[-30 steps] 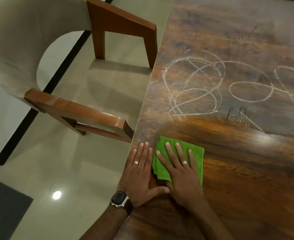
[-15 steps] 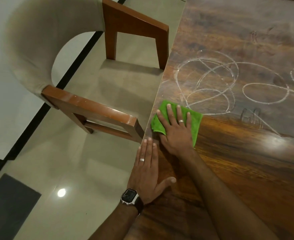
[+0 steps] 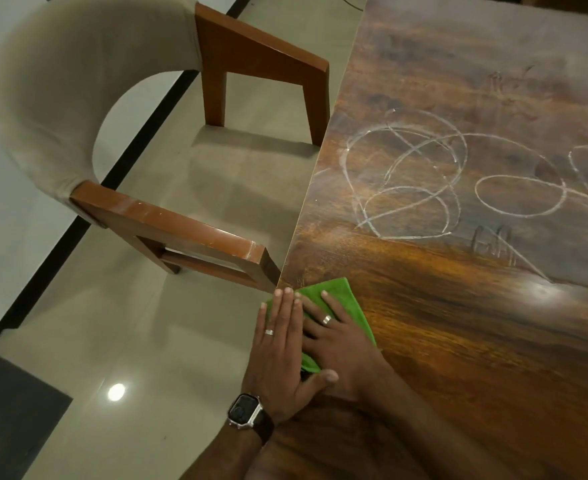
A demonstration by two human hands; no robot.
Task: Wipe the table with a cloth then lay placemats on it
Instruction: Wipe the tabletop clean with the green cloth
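Right hand (image 3: 341,344) fingers flat and extended, pressing green cloth (image 3: 341,297) onto table (image 3: 458,341) at its left edge. Left hand (image 3: 280,348) also flat, fingers straight, overlapping cloth's left side at the same edge. Chalk scribbles (image 3: 406,181) on table beyond the cloth; chair (image 3: 140,140) off that edge.

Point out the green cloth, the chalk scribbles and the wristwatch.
green cloth (image 3: 346,299): head view, its bare far corner beyond the fingers.
chalk scribbles (image 3: 401,199): head view, a white loop on the tabletop.
wristwatch (image 3: 245,410): head view, its dark face.
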